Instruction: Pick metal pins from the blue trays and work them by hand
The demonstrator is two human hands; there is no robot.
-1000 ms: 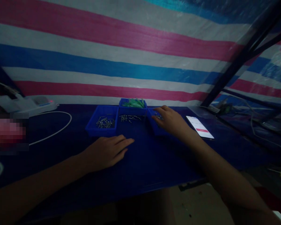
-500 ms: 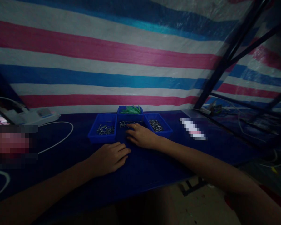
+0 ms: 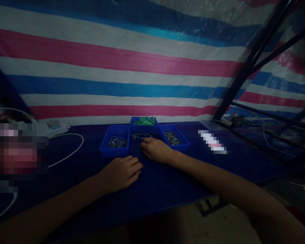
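Note:
Three small blue trays stand at the back of a dark blue table (image 3: pixel 167 183). The left tray (image 3: pixel 114 142) and the right tray (image 3: pixel 173 138) hold several small metal pins. The rear tray (image 3: pixel 143 122) holds green plastic pieces. Loose metal pins (image 3: pixel 138 136) lie on the table between the trays. My right hand (image 3: pixel 156 149) rests on the table just before these loose pins, fingers curled together at them; what they pinch is too small to see. My left hand (image 3: pixel 122 171) lies palm down on the table nearer to me, fingers loosely bent, holding nothing.
A white cable (image 3: pixel 71 149) loops across the table at left, running from a white power strip (image 3: pixel 53 127). A blurred phone-like object (image 3: pixel 212 142) lies at right. A striped tarpaulin (image 3: pixel 132 67) hangs behind, and dark metal frame bars (image 3: pixel 241 67) rise at right.
My right hand has left the right tray and come to the loose pins in the middle, fingers curling in. My left hand has stayed put. The view tilted slightly.

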